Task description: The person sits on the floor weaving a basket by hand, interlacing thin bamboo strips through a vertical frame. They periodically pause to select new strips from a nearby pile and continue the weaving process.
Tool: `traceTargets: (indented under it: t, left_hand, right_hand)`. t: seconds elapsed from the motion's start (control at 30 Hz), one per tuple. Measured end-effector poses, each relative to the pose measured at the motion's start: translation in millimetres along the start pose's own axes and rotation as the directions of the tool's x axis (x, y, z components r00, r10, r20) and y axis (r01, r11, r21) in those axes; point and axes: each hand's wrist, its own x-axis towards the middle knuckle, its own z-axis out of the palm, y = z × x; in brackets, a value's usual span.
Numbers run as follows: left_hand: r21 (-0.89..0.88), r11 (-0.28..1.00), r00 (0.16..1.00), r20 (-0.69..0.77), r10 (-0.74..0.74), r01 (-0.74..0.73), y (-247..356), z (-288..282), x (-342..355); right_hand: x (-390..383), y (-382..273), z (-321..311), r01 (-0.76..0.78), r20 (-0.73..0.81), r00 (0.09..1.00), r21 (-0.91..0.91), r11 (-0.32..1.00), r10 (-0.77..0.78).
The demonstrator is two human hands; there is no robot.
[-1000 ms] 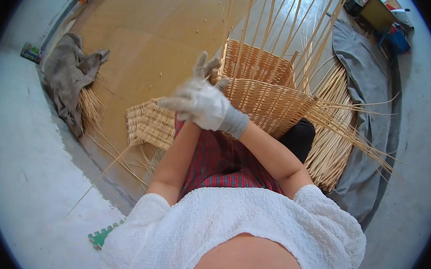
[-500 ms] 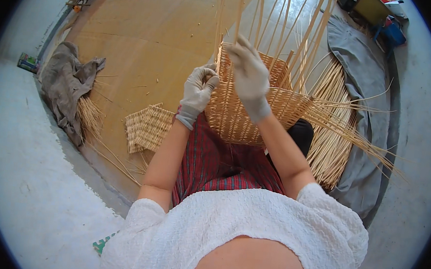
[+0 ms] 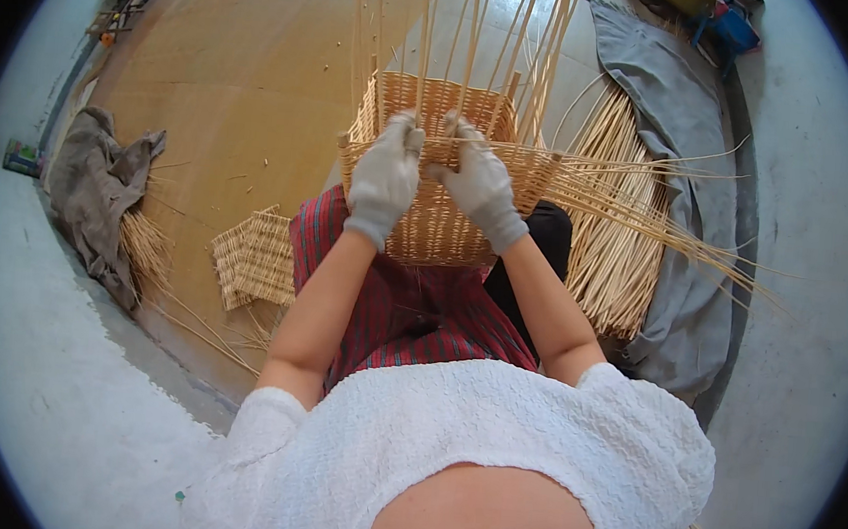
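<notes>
A half-woven wicker basket (image 3: 441, 234) rests on my lap, its long upright stakes (image 3: 472, 32) rising from the rim. My left hand (image 3: 389, 179), in a pale glove, has its fingers closed at the near rim, by the foot of an upright stake. Beside it my right hand (image 3: 483, 188), also gloved, closes at the same rim, with its thumb against the outer wall. The fingertips of both hands are slightly blurred and partly hidden at the weave. Long loose canes (image 3: 644, 206) stick out from the basket's right corner.
A bundle of peeled canes (image 3: 611, 268) lies to the right against a grey cloth (image 3: 681, 322). On the left are woven square panels (image 3: 262, 258) and a dark cloth (image 3: 99, 198) over more canes (image 3: 145, 245). A blue stool (image 3: 727, 32) stands at the far right.
The basket has turned so its near wall faces me. My left hand has moved from its left edge onto the near rim; my right hand has come down from the stakes to that rim.
</notes>
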Motion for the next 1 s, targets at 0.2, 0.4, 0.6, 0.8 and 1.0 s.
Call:
traceTargets:
  t: [0.2,0.4,0.6,0.8,1.0]
  left_hand:
    - [0.099,0.984,0.911,0.374,-0.175,0.148,-33.3,17.9,46.6]
    - [-0.124,0.883,0.77,0.554,-0.317,0.452,-7.3,-1.5,30.4]
    - [0.07,0.98,0.958,0.209,-0.195,0.185,-29.3,37.8,18.0]
    - [0.064,0.998,0.999,-0.042,-0.011,0.014,7.7,27.7,8.9]
    - [0.409,0.88,0.956,0.256,0.145,-0.243,27.6,87.6,-37.8]
  right_hand:
    - [10.0,8.3,-17.4,-0.368,0.438,0.88,0.382,0.848,0.184]
    - [-19.9,-2.6,-8.0,-0.268,0.15,0.917,0.918,0.291,0.371]
    - [78.5,-23.9,-19.8,0.141,-0.395,0.913,0.064,0.988,-0.105]
    - [-20.8,60.1,-20.3,-0.193,-0.146,0.858,0.797,0.573,0.492]
    - [41.9,45.8,-67.9,0.101,-0.355,0.933,0.116,0.988,-0.054]
